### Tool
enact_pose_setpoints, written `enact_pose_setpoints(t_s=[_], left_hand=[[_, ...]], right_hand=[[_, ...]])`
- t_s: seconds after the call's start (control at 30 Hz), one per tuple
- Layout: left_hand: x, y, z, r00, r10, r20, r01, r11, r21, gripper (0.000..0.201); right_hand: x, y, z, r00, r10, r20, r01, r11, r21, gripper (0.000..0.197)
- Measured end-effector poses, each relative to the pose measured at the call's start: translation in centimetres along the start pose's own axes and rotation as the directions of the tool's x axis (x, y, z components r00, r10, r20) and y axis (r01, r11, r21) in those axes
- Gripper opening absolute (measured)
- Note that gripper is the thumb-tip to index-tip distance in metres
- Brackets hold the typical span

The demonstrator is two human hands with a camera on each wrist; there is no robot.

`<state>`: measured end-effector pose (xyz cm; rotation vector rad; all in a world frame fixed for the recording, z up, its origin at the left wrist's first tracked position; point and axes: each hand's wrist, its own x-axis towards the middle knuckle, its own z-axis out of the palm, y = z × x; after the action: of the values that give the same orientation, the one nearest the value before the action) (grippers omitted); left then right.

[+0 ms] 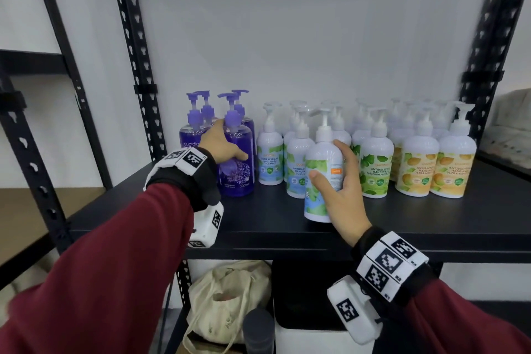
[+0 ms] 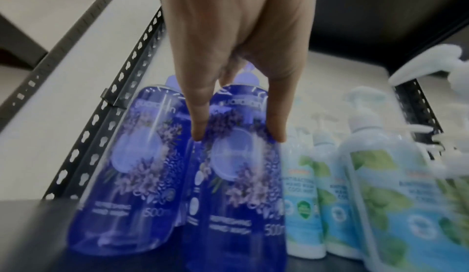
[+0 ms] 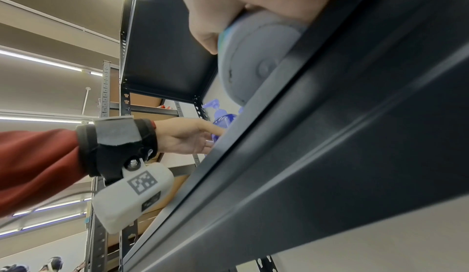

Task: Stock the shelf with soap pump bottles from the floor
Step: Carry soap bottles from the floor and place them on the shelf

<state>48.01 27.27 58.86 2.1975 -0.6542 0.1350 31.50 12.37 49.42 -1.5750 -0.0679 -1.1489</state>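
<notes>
Placing step: the right hand (image 1: 342, 198) wraps a white mint bottle (image 1: 323, 169), tilted at the shelf (image 1: 273, 227) front edge. The left hand (image 1: 221, 144) clasps the front purple bottle (image 1: 237, 164), fingers round its shoulder. Next, I'd judge: stand the white one upright in its row. Back rows stay hidden; the left wrist view blurs.

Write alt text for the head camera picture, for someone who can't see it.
Two hands place soap bottles on a black shelf: the right hand grips a white mint bottle, the left hand holds a purple bottle. White bottles stand in rows behind.
</notes>
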Motion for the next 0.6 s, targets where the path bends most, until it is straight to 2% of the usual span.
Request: enact_pose_setpoints(t_s=[0.23, 0.37, 0.53, 0.6], left_hand=[[0.0, 0.2, 0.9, 0.991, 0.013, -0.135, 0.009, 0.986, 0.164, 0.088], [0.4, 0.3, 1.8, 0.982, 0.018, -0.188, 0.032, 0.966, 0.257, 0.098], [0.2, 0.3, 1.8, 0.985, 0.044, -0.167, 0.017, 0.938, 0.346, 0.101], [0.1, 0.0, 1.6, 0.985, 0.062, -0.159, -0.006, 0.944, 0.33, 0.097]], right_hand=[[-0.1, 0.6, 0.3, 1.0, -0.021, -0.01, 0.021, 1.0, -0.016, 0.055], [0.0, 0.8, 0.3, 1.0, -0.027, -0.004, 0.027, 0.999, -0.018, 0.055], [-0.1, 0.9, 0.0, 0.999, -0.033, 0.011, 0.034, 0.999, -0.023, 0.055], [-0.1, 0.9, 0.1, 0.999, -0.042, 0.016, 0.042, 0.999, -0.02, 0.056]])
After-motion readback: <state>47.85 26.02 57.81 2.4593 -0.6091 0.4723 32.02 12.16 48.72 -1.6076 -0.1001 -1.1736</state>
